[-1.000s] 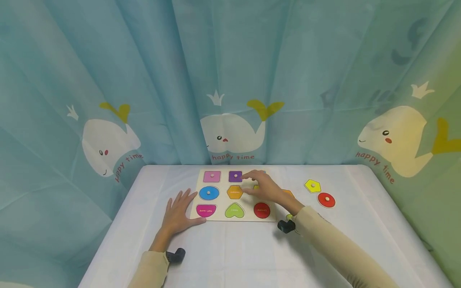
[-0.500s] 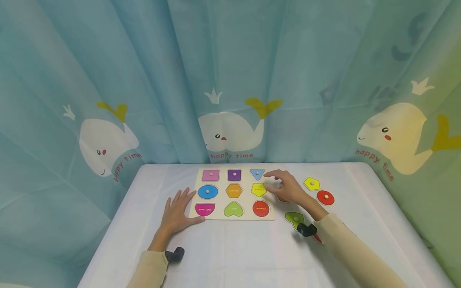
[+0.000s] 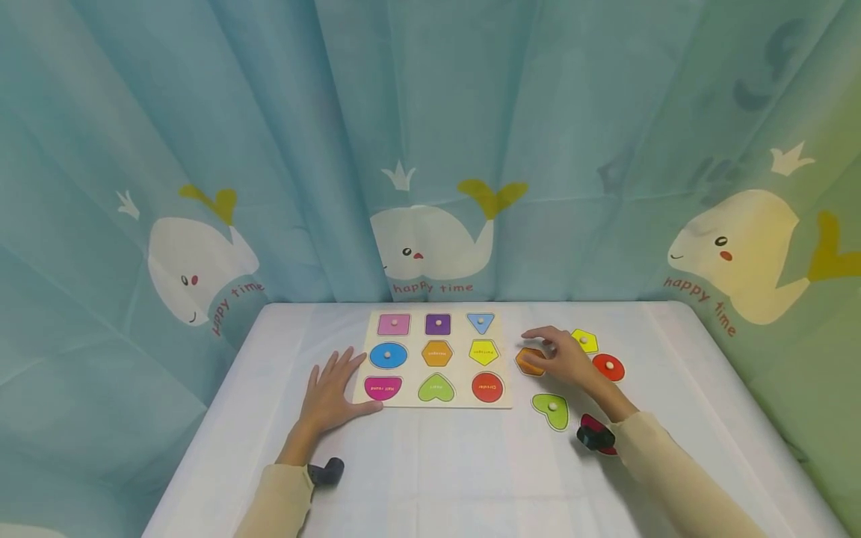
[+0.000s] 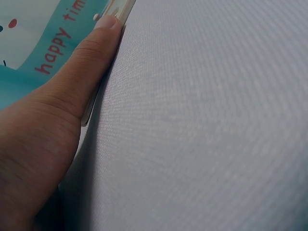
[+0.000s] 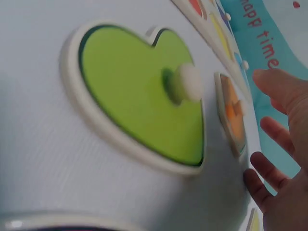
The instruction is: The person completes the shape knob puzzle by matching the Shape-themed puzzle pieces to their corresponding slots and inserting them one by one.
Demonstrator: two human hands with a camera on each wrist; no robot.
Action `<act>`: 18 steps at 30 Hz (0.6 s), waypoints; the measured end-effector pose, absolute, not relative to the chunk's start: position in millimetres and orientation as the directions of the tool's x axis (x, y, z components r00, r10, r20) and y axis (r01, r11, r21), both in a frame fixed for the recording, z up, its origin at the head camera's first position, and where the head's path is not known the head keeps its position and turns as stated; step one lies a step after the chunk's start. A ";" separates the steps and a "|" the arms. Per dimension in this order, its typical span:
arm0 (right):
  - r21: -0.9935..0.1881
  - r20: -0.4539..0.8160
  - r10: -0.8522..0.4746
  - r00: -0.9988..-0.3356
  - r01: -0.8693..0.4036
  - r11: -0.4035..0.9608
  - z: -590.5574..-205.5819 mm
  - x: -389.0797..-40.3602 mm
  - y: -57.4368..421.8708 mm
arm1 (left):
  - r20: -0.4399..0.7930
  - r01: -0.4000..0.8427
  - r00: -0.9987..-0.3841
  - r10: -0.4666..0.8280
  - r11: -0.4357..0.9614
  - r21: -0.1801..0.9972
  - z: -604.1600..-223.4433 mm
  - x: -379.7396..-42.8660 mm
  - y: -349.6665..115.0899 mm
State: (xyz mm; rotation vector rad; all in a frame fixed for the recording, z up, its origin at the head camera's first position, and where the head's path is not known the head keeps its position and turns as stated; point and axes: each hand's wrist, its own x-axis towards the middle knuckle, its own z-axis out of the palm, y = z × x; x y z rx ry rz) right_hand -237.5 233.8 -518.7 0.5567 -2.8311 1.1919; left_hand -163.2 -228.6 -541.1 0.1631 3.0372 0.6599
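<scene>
In the head view, my left hand [image 3: 331, 396] lies with spread fingers at the left edge of a white shape-puzzle board [image 3: 463, 370], its thumb on the front left corner. My right hand [image 3: 568, 365] is over an orange hexagon puzzle piece [image 3: 528, 362] to the right of the board. From the right wrist, the fingers look loosely bent and apart from that piece's knob. Knobbed pink, purple, blue triangle and blue oval [image 3: 388, 356] pieces sit in the board. Its hexagon, pentagon, half-round, heart and circle places show printed names.
On the white table [image 3: 437, 478] lie a green heart piece [image 3: 551, 412], a yellow pentagon piece [image 3: 587, 341] and a red circle piece [image 3: 608, 368]. A dark red piece [image 3: 589, 423] is partly hidden under the right wrist camera. A whale-print curtain [image 3: 578, 149] stands behind.
My right hand has moved right, away from the blue triangle piece on the board, to above the orange hexagon piece. The left hand stays in place.
</scene>
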 end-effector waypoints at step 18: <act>-0.702 0.154 -0.339 -0.928 -0.344 0.624 -534.4 -240.5 246.1 | -0.021 0.091 -0.994 0.109 0.905 0.416 -539.2 -163.2 -227.5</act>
